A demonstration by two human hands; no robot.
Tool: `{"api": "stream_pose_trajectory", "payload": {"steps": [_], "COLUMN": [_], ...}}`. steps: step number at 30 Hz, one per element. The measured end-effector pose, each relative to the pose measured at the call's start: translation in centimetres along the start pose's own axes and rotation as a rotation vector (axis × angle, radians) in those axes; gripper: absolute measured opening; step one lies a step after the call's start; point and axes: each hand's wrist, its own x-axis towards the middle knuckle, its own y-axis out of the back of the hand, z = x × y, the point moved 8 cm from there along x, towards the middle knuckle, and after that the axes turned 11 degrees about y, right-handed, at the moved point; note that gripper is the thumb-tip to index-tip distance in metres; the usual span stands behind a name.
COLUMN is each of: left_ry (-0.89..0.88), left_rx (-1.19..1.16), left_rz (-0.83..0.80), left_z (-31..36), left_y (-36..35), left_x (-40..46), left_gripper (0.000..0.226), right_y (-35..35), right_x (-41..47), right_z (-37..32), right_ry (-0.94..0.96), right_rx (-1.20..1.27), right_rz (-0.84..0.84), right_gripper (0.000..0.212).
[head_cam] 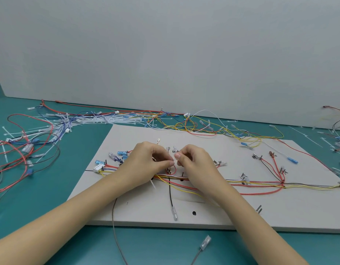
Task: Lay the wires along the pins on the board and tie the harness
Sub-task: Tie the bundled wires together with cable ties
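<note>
Fingertips of both hands meet over the middle of the flat pale grey rectangular board (pixel 213 211), just above the main run of red, yellow, black and white wires (pixel 261 183). Left hand (pixel 146 163) has thumb and forefinger pinched together on something thin, likely a wire end or a tie tail; too small to tell which. Right hand (pixel 194 161) is curled too, thumb and forefinger pinching near the same spot, with the other fingers folded under. The two pinches are almost touching.

Below the fingers a red wire loop (pixel 173 170) rises from the bundle beside a short dark pin (pixel 182 175). A white cable tie tail (pixel 152 183) sticks out under the left wrist. The bundle runs left to the white plastic multi-pin connector (pixel 98 167) and right to the far board edge, with branches up to small pins.

Step looks like tying or seating a branch at the centre of the harness. To do it well: keep the wires gathered flat against the pin, hold the loop down with one hand, feed and pull snug with the other, avoid trapping the red loop outside the tie, don't drag the bundle off neighbouring pins.

Spare loose white cable ties and wires (pixel 84 119) are heaped on the teal table (pixel 40 207) beyond the board.
</note>
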Motion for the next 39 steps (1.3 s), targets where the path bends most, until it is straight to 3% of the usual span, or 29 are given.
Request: {"api": "stream_pose_trajectory", "payload": {"steps": [3,7,14,20,26,33,39], "left_ry": [-0.051,-0.019,0.042,0.023,-0.020,0.091,0.198], "left_rx": [0.147,0.170,0.169,0.240,0.379,0.300,0.302], "left_rz": [0.044,0.004,-0.068,-0.076,-0.087,-0.161,0.002], "left_z": [0.6,0.2,-0.4,-0.1,0.4,-0.1,0.0], "left_y": [0.3,0.6,0.2,-0.2,-0.9,-1.0,-0.1], "left_x": [0.0,0.2,0.3,0.1,0.3,0.3,0.2], "left_gripper": [0.009,0.021,0.017,0.014,0.011,0.012,0.025], "right_y": [0.6,1.6,1.4,-0.6,-0.6,0.1,0.4], "right_x": [0.5,1.0,0.7,-0.1,0.2,0.0,-0.1], "right_z": [0.1,0.3,0.5,0.0,-0.7,-0.3,-0.7], "right_ry": [0.000,0.007,-0.028,0.020,0.043,0.017,0.017], "right_rx": [-0.020,-0.005,0.116,-0.037,-0.010,0.053,0.160], "right_rz": [-0.017,0.023,0.055,-0.073,-0.015,0.035,0.119], "right_gripper": [0.018,0.021,0.019,0.025,0.022,0.021,0.022]}}
